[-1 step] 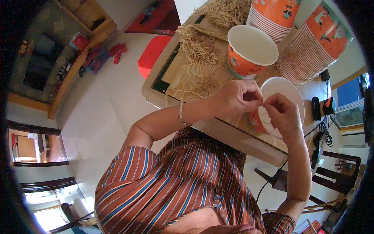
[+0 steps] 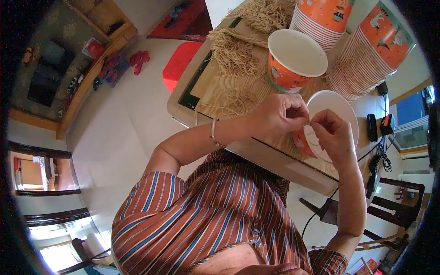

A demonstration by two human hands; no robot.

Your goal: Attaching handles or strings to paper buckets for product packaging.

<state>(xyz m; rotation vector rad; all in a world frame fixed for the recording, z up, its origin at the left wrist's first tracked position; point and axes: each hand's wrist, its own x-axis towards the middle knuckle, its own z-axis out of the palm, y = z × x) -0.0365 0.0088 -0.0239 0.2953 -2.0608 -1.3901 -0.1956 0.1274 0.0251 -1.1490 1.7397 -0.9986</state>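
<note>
My left hand (image 2: pixel 280 113) and my right hand (image 2: pixel 338 136) meet fingertip to fingertip, each closed in a pinch on a thin pale string (image 2: pixel 313 139). Part of the string hangs below the fingers, and the pinched bit is mostly hidden. Directly behind my hands is a tilted paper cup (image 2: pixel 343 106), orange outside, its white inside facing me. Another orange paper cup (image 2: pixel 291 79) stands upright just beyond my left hand. Loose beige strings (image 2: pixel 236 57) lie in tangled heaps farther left on the table.
Two tall stacks of orange paper cups, one at the back (image 2: pixel 318 32) and one at the right (image 2: pixel 364 64), stand on the wooden tabletop (image 2: pixel 215 89). Black cables (image 2: pixel 384 153) run along the right. A red stool (image 2: pixel 181 64) is left of the table.
</note>
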